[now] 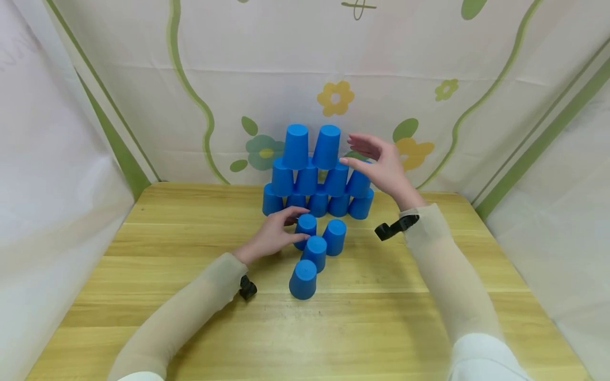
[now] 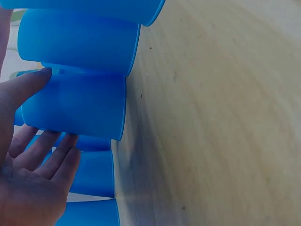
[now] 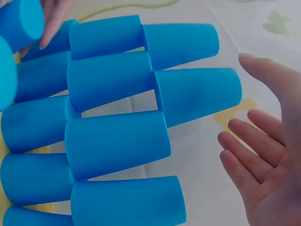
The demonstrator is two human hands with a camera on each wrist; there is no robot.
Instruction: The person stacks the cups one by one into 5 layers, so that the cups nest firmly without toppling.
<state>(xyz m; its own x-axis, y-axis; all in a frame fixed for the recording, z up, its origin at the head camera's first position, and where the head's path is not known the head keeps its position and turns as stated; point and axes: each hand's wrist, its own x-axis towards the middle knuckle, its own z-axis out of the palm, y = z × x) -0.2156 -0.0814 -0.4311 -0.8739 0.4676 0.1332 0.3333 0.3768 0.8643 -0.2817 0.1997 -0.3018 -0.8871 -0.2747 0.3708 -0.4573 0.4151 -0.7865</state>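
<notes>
Upside-down blue plastic cups make a stepped wall at the back of the table: several in the bottom row, several in the middle row, two on top. My left hand has its thumb and fingers around the sides of a blue cup, the back-left one of a loose group in front of the wall. That cup stands upside down on the wood. Beside the top right cup, my right hand is spread with nothing in it. In the right wrist view its fingertips are apart from that cup.
Three more upside-down blue cups stand near the left hand: one at right, one in the middle and one in front. The wooden table meets a patterned cloth backdrop just behind the wall.
</notes>
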